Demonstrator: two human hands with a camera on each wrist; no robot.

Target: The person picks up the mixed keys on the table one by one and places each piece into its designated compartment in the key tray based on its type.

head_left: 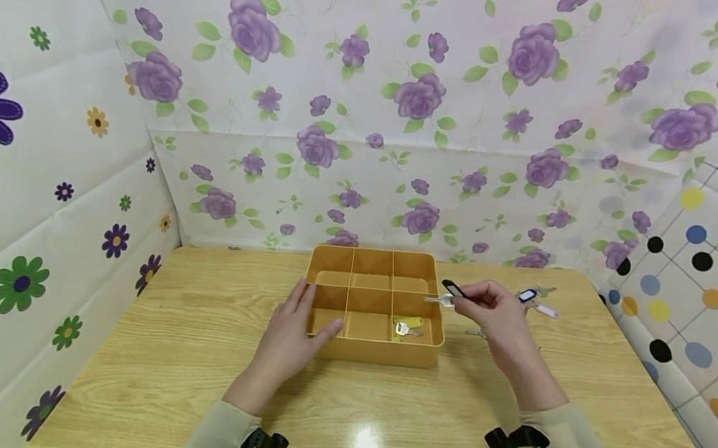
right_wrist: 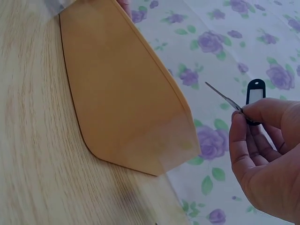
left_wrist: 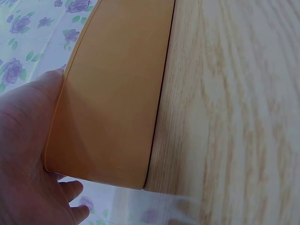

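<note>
A tan plastic organizer box (head_left: 373, 351) with two rows of three compartments stands on the table. My left hand (head_left: 286, 336) holds its front left corner, the thumb over the front rim and the fingers along the left side. My right hand (head_left: 501, 331) pinches a silver key (head_left: 445, 301) with a black tag (head_left: 453, 288), held above the box's right edge. From the right wrist, the key (right_wrist: 218, 91) points away from the fingertips and the black tag (right_wrist: 256, 91) stands up behind them. Inside the front right compartment lie a silver key (head_left: 405, 329) and a yellow tag (head_left: 413, 322).
More keys lie on the table right of the box, with a blue tag (head_left: 526, 296) and a pale lilac tag (head_left: 547, 310) among them, partly behind my right hand. Flowered cloth (head_left: 366, 145) hangs behind the wooden table (head_left: 215, 297), and patterned sheets flank it.
</note>
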